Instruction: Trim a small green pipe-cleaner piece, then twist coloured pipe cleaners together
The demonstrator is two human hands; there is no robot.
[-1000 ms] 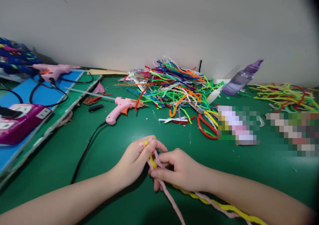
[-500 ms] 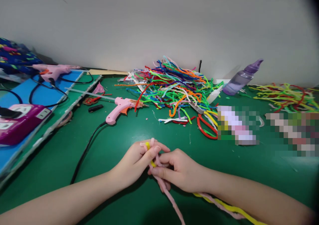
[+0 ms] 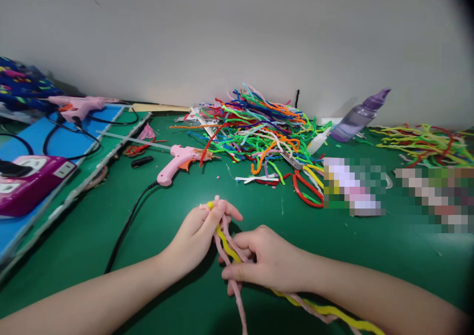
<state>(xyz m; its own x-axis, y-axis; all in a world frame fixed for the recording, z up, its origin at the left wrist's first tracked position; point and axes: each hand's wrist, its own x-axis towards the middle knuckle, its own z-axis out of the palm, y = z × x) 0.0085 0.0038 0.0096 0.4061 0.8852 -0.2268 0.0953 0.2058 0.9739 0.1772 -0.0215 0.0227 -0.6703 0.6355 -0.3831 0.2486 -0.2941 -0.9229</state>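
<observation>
My left hand [image 3: 202,231] pinches the upper ends of pink and yellow pipe cleaners [image 3: 226,243] between thumb and fingers; short tips poke out above the thumb. Lower down, my right hand [image 3: 255,261] is closed on the same strands, with thumb and fingers around them. Between the two hands a yellow strand runs beside pink ones. One pink end hangs toward the front edge of the view, while a yellow and a pink length trail out under my right wrist. Parts of the strands inside my fingers are hidden.
A pink glue gun [image 3: 181,162] with a black cord lies left of centre. Behind are a heap of coloured pipe cleaners [image 3: 255,127], red-handled scissors [image 3: 307,191] and a purple bottle [image 3: 355,120]. At left sits a magenta power strip [image 3: 40,184]; a second glue gun [image 3: 79,107] lies beyond it.
My left hand has shifted slightly up and left, and my right hand a little down. The gap between them has widened, exposing more of the pink and yellow strands.
</observation>
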